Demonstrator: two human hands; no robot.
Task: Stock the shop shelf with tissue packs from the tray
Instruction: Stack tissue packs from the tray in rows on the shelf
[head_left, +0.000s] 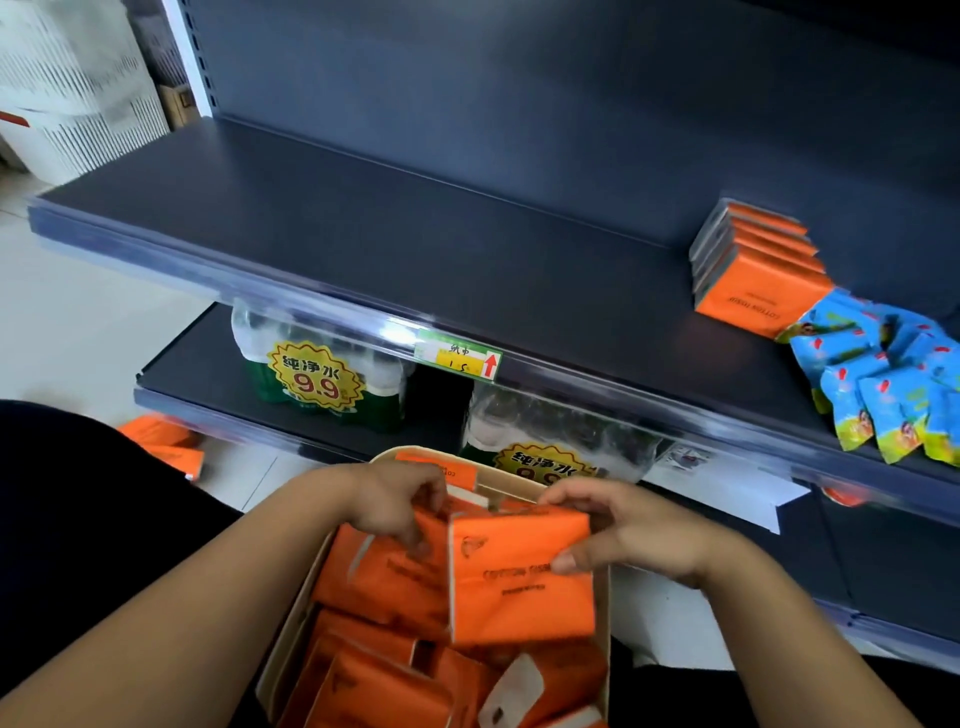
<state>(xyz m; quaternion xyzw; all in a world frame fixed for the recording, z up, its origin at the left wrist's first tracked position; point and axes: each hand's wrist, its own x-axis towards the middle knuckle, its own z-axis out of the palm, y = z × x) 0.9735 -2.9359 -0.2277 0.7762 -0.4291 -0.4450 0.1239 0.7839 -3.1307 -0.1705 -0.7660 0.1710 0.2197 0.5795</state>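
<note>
In the tray (601, 654) before the shelf (363, 249) lie tissue packs (384, 577); at its right, stocked packs (753, 275) stand behind snack bags (893, 384).

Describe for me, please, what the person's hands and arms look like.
The left forearm and right forearm are bare to the frame's edge, no sleeve in view. The left hand and right hand wear no gloves; no ring, watch or bracelet shows.

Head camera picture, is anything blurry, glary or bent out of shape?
Head view: the wide lens bows the shelf edge; pale glare streaks its clear price rail; the stacked packs at far right look smeared; the tissue pack in the right hand is fairly sharp.
</note>
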